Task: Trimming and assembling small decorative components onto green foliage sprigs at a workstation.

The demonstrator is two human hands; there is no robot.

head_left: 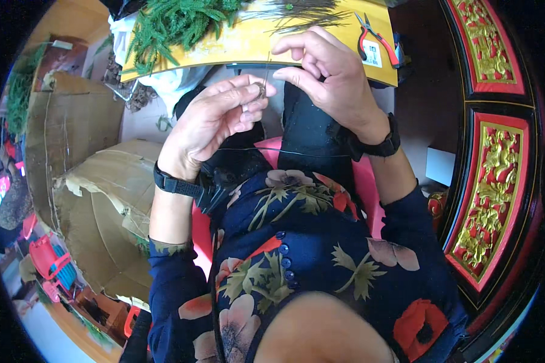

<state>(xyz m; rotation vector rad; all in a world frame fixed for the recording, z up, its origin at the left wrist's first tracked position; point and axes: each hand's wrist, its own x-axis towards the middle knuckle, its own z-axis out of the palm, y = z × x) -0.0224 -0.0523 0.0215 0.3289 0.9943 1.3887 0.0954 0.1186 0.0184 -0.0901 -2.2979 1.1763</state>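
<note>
My left hand (227, 112) is closed, pinching a small tangle of thin brown wire (261, 90) between thumb and forefinger. One straight end of it stands up from the pinch. Beside that end, on its right, is my right hand (321, 69). Its forefinger and thumb are apart and the other fingers curl loosely, with nothing seen in them. Both hands are raised over my lap, just short of the yellow table (248, 45). Green fern-like sprigs (178, 27) are heaped on the table, and many thin brown stems or wires (300, 15) lie to their right.
Red-handled pliers (367, 30) lie at the table's right end, near a small white label (372, 54). A large torn cardboard box (103, 199) stands open on my left. A white plastic bag (175, 85) hangs under the table. Red and gold carved panels (493, 187) rise at right.
</note>
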